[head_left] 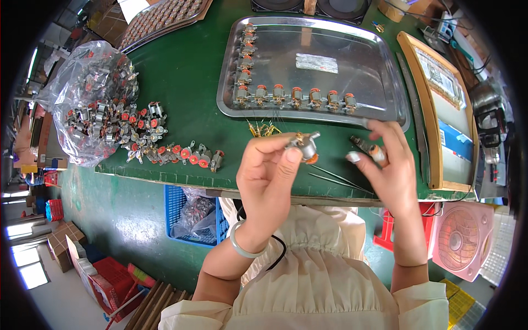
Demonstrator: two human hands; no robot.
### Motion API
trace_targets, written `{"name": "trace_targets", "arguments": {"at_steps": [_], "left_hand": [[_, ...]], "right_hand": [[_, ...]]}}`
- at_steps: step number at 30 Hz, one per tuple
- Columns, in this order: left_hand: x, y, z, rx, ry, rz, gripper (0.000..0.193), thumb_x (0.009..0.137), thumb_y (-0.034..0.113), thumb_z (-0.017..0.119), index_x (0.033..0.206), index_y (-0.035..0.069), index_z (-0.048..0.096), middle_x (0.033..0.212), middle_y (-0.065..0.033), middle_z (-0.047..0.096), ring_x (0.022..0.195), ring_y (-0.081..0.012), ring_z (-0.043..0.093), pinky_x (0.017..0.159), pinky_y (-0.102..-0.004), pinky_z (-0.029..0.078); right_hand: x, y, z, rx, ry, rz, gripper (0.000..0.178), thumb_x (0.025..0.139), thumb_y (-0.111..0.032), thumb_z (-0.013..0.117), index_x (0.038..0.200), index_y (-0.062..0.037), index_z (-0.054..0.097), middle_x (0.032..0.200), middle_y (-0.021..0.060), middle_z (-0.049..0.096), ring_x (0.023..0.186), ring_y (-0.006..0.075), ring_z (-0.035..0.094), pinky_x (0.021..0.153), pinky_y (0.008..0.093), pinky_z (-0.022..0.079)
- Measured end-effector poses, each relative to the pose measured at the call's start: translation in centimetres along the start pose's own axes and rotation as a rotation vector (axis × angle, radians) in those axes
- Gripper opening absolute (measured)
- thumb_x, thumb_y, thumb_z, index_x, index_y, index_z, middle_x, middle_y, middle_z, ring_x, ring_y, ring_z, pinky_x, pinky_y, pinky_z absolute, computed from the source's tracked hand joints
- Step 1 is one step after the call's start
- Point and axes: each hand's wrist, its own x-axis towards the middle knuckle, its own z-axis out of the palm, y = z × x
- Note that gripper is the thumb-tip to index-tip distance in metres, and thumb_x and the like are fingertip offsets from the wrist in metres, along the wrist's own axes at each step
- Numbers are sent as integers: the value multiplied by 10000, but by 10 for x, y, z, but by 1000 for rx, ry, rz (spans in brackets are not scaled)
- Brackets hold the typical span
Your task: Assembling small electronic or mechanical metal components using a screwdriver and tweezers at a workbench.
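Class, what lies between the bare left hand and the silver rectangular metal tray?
The head view shows a small cluster of thin, gold-coloured pieces on the green tabletop between the left hand and metal tray.

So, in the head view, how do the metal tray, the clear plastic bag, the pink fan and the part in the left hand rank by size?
1. Metal tray
2. Clear plastic bag
3. Pink fan
4. Part in the left hand, clearly smallest
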Motion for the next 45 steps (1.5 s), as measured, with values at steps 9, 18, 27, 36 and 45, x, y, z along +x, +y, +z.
{"name": "trace_targets", "arguments": {"at_steps": [9, 18, 27, 36, 45], "left_hand": [[5, -3, 13, -328, 64, -334, 163, 893, 147, 476, 996, 21, 482, 1038, -145, 558, 844, -155, 568, 776, -278, 473], [3, -5, 25, -427, 100, -300, 160, 898, 134, 465, 1011, 20, 449, 1035, -129, 562, 889, -166, 561, 814, -306, 449], [2, -1, 29, -425, 120, -206, 142, 894, 107, 469, 1005, 21, 450, 1036, -136, 560, 889, -167, 559, 820, -306, 445], [2, 1, 34, -350, 109, -141, 163, 899, 124, 462, 1027, 25, 450, 1035, -120, 555, 879, -146, 557, 793, -274, 447], [2, 0, 32, -322, 110, -109, 162, 899, 109, 455, 1032, 16, 445, 1033, -129, 555, 877, -141, 558, 800, -276, 449]], "right_hand": [[-19, 6, -2, 196, -18, -47, 311, 645, -11, 690, 901, -19, 514, 694, 100, 527, 572, 232, 527, 512, 295, 438], [-17, -13, 15, 399, 133, -118, 237, 669, -30, 710, 841, -18, 548, 665, 49, 527, 478, 121, 471, 428, 221, 377], [-16, -25, 10, 599, 71, 165, 134, 787, -103, 646, 830, -5, 566, 570, -42, 449, 502, 8, 363, 439, 172, 311], [-24, -15, 18, 719, -4, 176, 276, 747, -90, 685, 911, 2, 483, 597, -46, 435, 534, 5, 348, 446, 169, 291], [-21, -23, 12, 659, 6, 189, 137, 791, -71, 629, 792, 10, 519, 585, -5, 492, 467, 21, 394, 398, 187, 298]]}}
